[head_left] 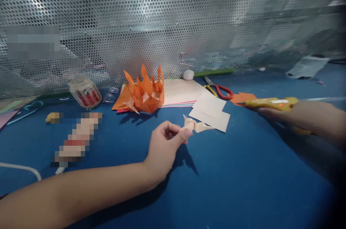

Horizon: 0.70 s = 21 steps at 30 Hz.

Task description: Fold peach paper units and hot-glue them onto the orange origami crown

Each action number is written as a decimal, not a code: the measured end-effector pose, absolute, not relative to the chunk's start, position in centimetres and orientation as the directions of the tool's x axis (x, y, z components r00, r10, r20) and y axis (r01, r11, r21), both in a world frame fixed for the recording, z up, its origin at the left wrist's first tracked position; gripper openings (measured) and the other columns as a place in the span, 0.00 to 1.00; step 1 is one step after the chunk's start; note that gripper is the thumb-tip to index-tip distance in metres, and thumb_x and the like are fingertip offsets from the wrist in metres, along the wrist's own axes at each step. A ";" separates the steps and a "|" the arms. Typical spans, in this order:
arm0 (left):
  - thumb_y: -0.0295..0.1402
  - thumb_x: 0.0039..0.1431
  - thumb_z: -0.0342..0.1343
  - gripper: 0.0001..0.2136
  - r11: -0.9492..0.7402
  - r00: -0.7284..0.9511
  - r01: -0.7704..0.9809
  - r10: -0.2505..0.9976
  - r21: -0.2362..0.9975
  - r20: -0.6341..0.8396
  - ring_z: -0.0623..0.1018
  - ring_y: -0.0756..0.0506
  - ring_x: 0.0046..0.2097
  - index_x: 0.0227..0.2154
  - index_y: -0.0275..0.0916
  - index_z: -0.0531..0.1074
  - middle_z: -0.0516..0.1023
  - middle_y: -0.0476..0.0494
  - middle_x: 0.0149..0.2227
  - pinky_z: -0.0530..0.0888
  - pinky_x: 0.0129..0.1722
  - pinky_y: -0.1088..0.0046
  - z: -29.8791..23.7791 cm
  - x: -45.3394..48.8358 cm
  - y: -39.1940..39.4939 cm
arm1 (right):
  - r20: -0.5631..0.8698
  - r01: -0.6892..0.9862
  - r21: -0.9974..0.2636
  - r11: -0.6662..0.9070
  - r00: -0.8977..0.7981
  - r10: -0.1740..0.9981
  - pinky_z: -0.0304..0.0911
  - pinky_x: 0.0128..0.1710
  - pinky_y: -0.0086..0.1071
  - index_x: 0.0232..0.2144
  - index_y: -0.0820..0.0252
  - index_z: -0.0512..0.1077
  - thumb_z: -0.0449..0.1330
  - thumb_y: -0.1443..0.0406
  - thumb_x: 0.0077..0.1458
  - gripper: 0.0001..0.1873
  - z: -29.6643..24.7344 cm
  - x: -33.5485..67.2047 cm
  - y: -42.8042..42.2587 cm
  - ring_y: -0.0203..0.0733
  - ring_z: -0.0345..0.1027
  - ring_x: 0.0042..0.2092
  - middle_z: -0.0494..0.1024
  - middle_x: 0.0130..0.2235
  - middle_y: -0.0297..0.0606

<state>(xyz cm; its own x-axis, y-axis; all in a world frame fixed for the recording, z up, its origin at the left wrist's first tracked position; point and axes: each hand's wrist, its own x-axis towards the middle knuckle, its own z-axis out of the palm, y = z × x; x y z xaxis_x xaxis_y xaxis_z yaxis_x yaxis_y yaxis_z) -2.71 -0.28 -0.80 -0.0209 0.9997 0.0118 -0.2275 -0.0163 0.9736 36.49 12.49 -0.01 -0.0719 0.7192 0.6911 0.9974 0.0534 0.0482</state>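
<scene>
While a perforated metal panel (162, 12) walls off the back of the blue tabletop (238, 182), there's decent room to move along the near side. A spiky orange origami piece (148, 95) sits toward the panel. Right hand (316, 117) is wrapped around a yellow glue gun (270, 103). Left hand (166, 146), just shy of some white paper squares (208, 104), has a small cream origami piece (201, 127) pinched, sticking out to its right.

Glare on perforated metal (146, 9), shadows on blue table (232, 185), dark right edge
</scene>
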 end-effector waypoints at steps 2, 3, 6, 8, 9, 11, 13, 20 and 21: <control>0.40 0.44 0.74 0.16 -0.005 -0.025 -0.246 1.000 0.969 -0.001 0.72 0.50 0.27 0.19 0.40 0.72 0.75 0.51 0.21 0.70 0.34 0.72 -0.6 -2.7 -0.4 | 0.715 0.994 0.087 0.060 -0.104 0.691 0.44 0.17 0.37 -0.02 0.50 0.48 0.72 0.40 0.25 0.40 0.4 35.5 11.6 0.36 0.43 0.11 0.50 0.05 0.35; 0.41 0.44 0.74 0.16 0.001 -0.027 -0.257 1.000 0.966 -0.008 0.72 0.50 0.27 0.20 0.39 0.73 0.75 0.51 0.21 0.70 0.34 0.72 -0.5 -2.7 -0.4 | 0.739 0.992 0.108 0.070 -0.127 0.661 0.44 0.17 0.37 -0.01 0.50 0.50 0.71 0.40 0.31 0.39 0.8 34.7 11.0 0.38 0.44 0.11 0.51 0.06 0.36; 0.44 0.44 0.74 0.17 0.016 -0.036 -0.296 0.999 0.955 -0.028 0.74 0.50 0.27 0.21 0.38 0.76 0.75 0.50 0.22 0.73 0.36 0.71 -0.3 -2.7 -0.4 | 0.824 0.968 0.189 0.163 -0.246 0.510 0.52 0.19 0.36 0.16 0.54 0.74 0.58 0.49 0.59 0.25 1.7 30.7 8.0 0.44 0.59 0.17 0.72 0.18 0.42; 0.47 0.43 0.74 0.18 0.027 -0.049 -0.325 0.998 0.945 -0.045 0.75 0.50 0.28 0.23 0.37 0.76 0.77 0.48 0.24 0.74 0.38 0.70 -0.2 -2.7 -0.4 | 0.850 0.905 0.307 0.293 -0.400 0.344 0.58 0.24 0.37 0.23 0.52 0.78 0.59 0.57 0.62 0.16 1.6 26.8 5.2 0.44 0.66 0.22 0.75 0.21 0.37; 0.48 0.42 0.73 0.19 0.033 -0.055 -0.338 0.997 0.940 -0.055 0.75 0.50 0.28 0.23 0.37 0.76 0.77 0.47 0.24 0.75 0.38 0.70 0.0 -2.7 -0.5 | 0.823 0.838 0.388 0.383 -0.503 0.266 0.59 0.25 0.36 0.25 0.49 0.79 0.62 0.61 0.60 0.11 1.3 24.6 3.8 0.41 0.67 0.23 0.76 0.21 0.32; 0.50 0.40 0.73 0.21 0.046 -0.063 -0.357 0.995 0.933 -0.073 0.74 0.50 0.28 0.22 0.36 0.76 0.77 0.47 0.25 0.74 0.37 0.70 0.4 -2.7 -0.7 | 0.742 0.671 0.517 0.531 -0.661 0.114 0.63 0.31 0.34 0.37 0.42 0.81 0.60 0.70 0.61 0.14 0.7 20.6 1.4 0.38 0.71 0.27 0.78 0.24 0.26; 0.49 0.39 0.73 0.21 0.058 -0.065 -0.360 0.994 0.931 -0.087 0.73 0.50 0.28 0.20 0.36 0.74 0.75 0.47 0.24 0.73 0.36 0.71 1.0 -2.9 -1.1 | 0.678 0.541 0.587 0.603 -0.735 -0.001 0.65 0.33 0.34 0.40 0.45 0.81 0.60 0.74 0.60 0.16 0.5 17.3 0.1 0.36 0.71 0.29 0.81 0.28 0.26; 0.46 0.39 0.71 0.20 0.107 -0.108 -0.299 0.984 0.948 -0.144 0.64 0.53 0.24 0.15 0.38 0.69 0.66 0.53 0.19 0.62 0.26 0.75 3.4 -3.8 -2.3 | 0.648 0.426 0.592 0.684 -0.757 -0.090 0.68 0.34 0.35 0.46 0.66 0.76 0.52 0.77 0.65 0.14 3.4 13.5 1.3 0.40 0.74 0.33 0.82 0.32 0.41; 0.46 0.39 0.71 0.20 0.115 -0.116 -0.293 0.981 0.949 -0.155 0.63 0.53 0.23 0.15 0.38 0.68 0.65 0.54 0.18 0.60 0.25 0.75 3.7 -3.9 -2.4 | 0.652 0.427 0.584 0.690 -0.753 -0.085 0.68 0.34 0.35 0.47 0.67 0.75 0.53 0.77 0.65 0.14 3.5 13.5 1.3 0.41 0.73 0.33 0.82 0.32 0.42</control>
